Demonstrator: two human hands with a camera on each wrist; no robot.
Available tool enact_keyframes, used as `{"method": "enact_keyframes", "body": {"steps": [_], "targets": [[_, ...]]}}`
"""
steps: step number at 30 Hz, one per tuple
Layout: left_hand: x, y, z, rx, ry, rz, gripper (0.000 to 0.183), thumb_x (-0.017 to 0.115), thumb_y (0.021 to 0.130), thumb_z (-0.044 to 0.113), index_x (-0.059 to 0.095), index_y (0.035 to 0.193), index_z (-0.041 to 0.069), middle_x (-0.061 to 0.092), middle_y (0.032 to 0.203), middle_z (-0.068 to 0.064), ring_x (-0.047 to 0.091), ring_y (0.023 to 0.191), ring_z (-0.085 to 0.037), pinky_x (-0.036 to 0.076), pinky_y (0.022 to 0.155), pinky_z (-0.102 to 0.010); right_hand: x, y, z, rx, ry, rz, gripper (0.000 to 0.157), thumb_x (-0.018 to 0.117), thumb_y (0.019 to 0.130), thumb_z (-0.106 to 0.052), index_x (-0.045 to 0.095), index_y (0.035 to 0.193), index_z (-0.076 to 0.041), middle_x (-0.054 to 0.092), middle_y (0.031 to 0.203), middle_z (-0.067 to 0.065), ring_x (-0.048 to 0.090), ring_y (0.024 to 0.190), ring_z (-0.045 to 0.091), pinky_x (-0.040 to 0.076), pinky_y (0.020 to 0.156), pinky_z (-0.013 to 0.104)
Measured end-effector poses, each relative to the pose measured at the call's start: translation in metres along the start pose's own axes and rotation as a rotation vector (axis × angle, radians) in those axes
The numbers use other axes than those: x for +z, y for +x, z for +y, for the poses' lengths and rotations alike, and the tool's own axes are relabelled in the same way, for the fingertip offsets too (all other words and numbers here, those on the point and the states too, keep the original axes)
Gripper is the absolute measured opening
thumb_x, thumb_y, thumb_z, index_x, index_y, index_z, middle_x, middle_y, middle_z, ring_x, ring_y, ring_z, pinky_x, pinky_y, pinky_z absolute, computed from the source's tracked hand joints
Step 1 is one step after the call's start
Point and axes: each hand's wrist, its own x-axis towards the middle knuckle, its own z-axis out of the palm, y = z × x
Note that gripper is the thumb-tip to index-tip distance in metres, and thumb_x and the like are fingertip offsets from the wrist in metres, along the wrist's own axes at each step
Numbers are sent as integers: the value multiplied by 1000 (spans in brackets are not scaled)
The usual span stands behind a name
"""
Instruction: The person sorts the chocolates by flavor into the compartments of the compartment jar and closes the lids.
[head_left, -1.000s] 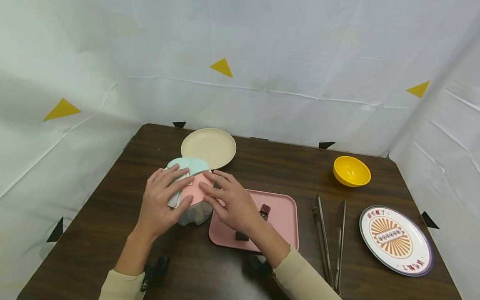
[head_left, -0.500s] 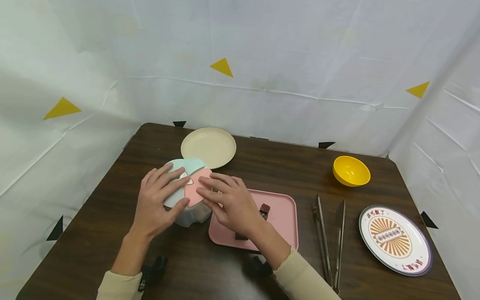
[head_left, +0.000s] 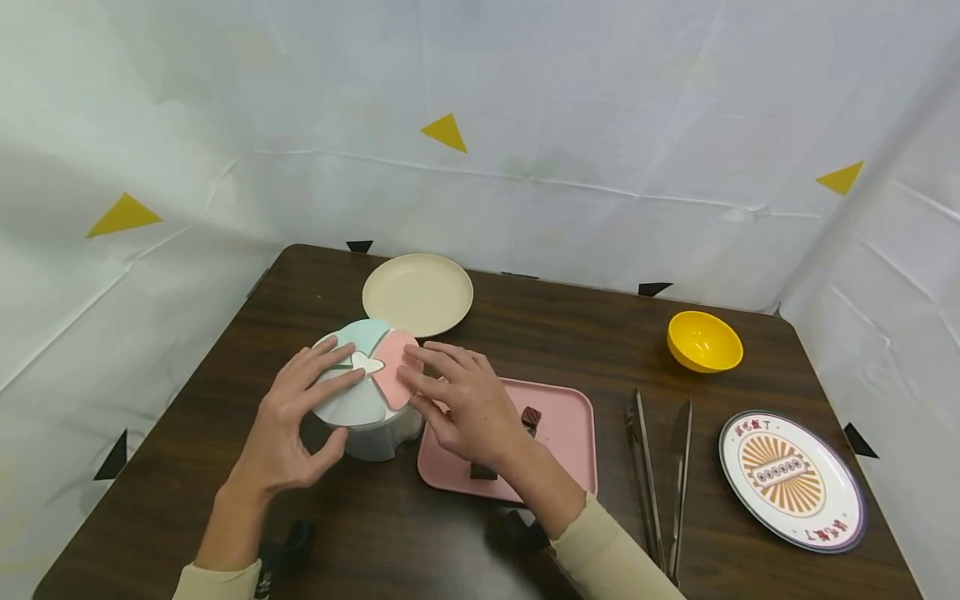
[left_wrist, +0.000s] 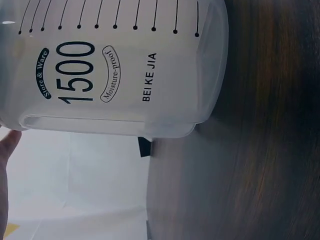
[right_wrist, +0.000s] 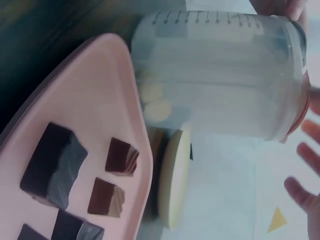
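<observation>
A clear plastic storage canister (head_left: 375, 443) stands at the left of the tray, under a round lid (head_left: 351, 407) with grey, mint and pink segments. Printed "1500" faces the left wrist view, and pale round pieces (right_wrist: 158, 110) show near its bottom in the right wrist view. My left hand (head_left: 279, 425) is at the lid's left side, straight fingers resting on its top, thumb held apart below. Over the pink segment (head_left: 396, 379) on the right, the spread fingers of my right hand (head_left: 467, 408) rest lightly. Its wrist partly hides the tray.
Right of the canister lies a pink tray (head_left: 570, 433) with several dark chocolate-like blocks (right_wrist: 52, 165). A cream plate (head_left: 417, 293) sits behind. Farther right are metal tongs (head_left: 681, 483), a yellow bowl (head_left: 703, 342) and a white printed plate (head_left: 792, 482).
The lid has turned, bringing its white centre piece and grey segment into fuller view. My left hand has slid left and its thumb has moved off the lid. The right hand has barely moved.
</observation>
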Motion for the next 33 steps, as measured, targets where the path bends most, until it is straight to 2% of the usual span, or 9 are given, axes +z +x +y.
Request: {"method": "enact_keyframes", "body": {"steps": [2,5,8,11,15,19,26,33], "targets": [[-1,-1,1,0,15,3,56,65,68,31,71,120,11,58,135,-15,43,132,-40,22,111,-57,0,1,-2,-46,20,5,38,66,93,-27,66,130,-20,54,141,-1,45,133,20,38,103,41],[-2,-1,2,-4,55,17,53,65,75,40,72,119,13,59,134,-13,45,129,-39,25,106,-55,0,3,-5,-101,28,-6,39,69,91,-30,66,129,-22,56,139,-2,48,129,20,38,102,39],[0,0,2,-5,84,47,54,66,78,52,73,116,15,62,130,-11,47,124,-37,26,99,-53,1,2,-5,-118,9,-21,38,70,90,-32,68,127,-24,57,138,-2,49,127,20,36,104,38],[2,1,3,7,81,76,56,70,76,57,75,113,15,64,126,-12,48,120,-37,26,99,-54,2,2,-4,-118,-19,-20,38,71,90,-33,68,127,-25,57,137,-2,49,127,20,35,105,37],[2,1,2,23,30,74,56,73,76,53,74,113,12,62,124,-16,48,126,-41,22,109,-58,2,3,-3,-116,-47,-11,38,72,89,-31,69,126,-25,58,136,-2,49,128,19,36,104,37],[0,-2,2,36,-34,58,53,73,75,43,73,115,7,60,126,-20,48,127,-43,23,111,-58,2,3,-2,-104,-56,-19,38,72,89,-29,68,127,-25,58,137,-2,48,130,18,36,105,36],[-3,-2,4,71,-19,89,48,72,72,33,74,112,8,64,124,-18,53,119,-40,31,106,-45,2,2,2,-84,-48,-32,39,69,92,-23,66,131,-21,56,140,-3,45,134,17,36,106,36],[-1,0,6,72,22,110,45,71,77,42,76,110,12,67,121,-15,54,113,-37,31,96,-44,3,1,4,-70,-12,-32,39,66,93,-17,64,132,-18,54,142,-1,41,138,16,38,104,38]]}}
